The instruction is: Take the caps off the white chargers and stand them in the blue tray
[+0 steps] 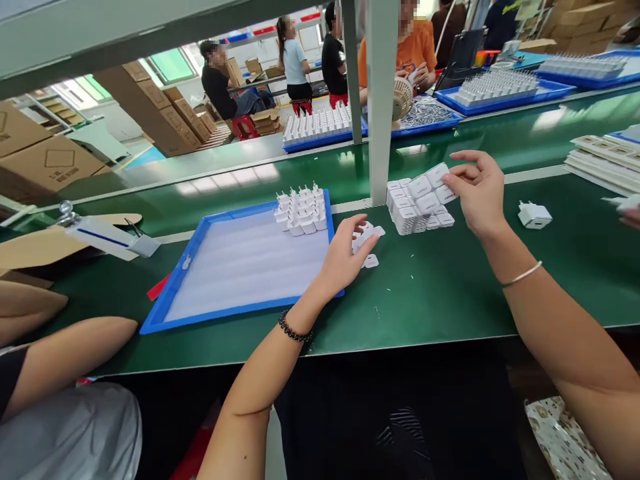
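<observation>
My right hand (477,193) pinches the corner of a thin white sheet of joined rounded squares (425,188) with small print. The sheet is tilted up over a stack of similar white pieces (407,219) on the bench. My left hand (345,257) curls its thumb and fingers around a small white flat piece (369,241), beside the right edge of a blue tray (210,313). Another white piece (371,261) lies under that hand. In the tray's far right corner stand several white plug adapters (301,212), pins up. A single plug adapter (534,215) lies right of my right hand.
A metal post (379,107) rises behind the stack. White trays (600,163) are piled at the right, near another person's hand (631,215). A co-worker's arm (75,347) rests at the left. Across the green bench, people work beside blue trays of adapters (320,127).
</observation>
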Motion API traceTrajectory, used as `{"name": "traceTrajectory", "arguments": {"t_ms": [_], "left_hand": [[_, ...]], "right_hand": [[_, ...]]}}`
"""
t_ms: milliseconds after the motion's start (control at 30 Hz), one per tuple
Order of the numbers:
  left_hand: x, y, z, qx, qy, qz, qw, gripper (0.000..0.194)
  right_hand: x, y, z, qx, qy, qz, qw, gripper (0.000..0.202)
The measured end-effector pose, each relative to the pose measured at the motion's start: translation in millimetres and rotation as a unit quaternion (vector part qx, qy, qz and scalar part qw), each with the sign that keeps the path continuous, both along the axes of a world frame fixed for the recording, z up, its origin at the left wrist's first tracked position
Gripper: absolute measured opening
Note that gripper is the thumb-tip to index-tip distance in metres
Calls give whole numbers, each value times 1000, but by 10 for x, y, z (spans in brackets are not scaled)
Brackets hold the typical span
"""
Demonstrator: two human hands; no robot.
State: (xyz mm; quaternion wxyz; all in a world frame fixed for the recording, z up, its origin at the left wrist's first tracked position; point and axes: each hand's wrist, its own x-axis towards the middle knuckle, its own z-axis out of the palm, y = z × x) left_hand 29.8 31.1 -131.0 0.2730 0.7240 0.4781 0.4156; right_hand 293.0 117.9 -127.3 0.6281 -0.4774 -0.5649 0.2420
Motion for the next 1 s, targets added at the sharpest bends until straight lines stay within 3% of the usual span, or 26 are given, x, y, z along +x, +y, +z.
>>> {"name": "traceTrajectory", "arguments": {"t_ms": [67,167,200,267,367,467,600,800,867,1000], "left_hand": [[23,-10,11,-106,-111,-17,988,55],[22,27,-12,-253,-265,-75,927,53],[11,54,-32,-264,-296,-78,915,50],[-22,119,-79,-218,-323,-48,920,48],[-69,186,-124,-114,-292,-8,950,53],[-73,156,-107,-97,-249,-55,962,59],[-19,32,-65,-84,-155,-119,977,61],[31,-39,-68,40,38,-31,998,51],[31,-46,-39,19,65,-49,997,48],[31,-80,80,-77,11,-166,983,52]], "right_hand": [[-206,-175,46,-28,22,84,996,31],[-488,-431,54,-76,35,182,980,29],[-555,-495,47,-93,41,215,971,30],[-641,-580,30,-153,52,284,945,34],[-689,-616,4,-287,84,356,885,38],[-709,-610,-27,-354,123,371,850,43],[-717,-601,-60,-308,104,358,875,37],[-718,-653,-12,-261,28,373,890,35],[-737,-691,14,-239,-2,379,894,37],[-773,-731,50,-222,-6,401,889,38]]}}
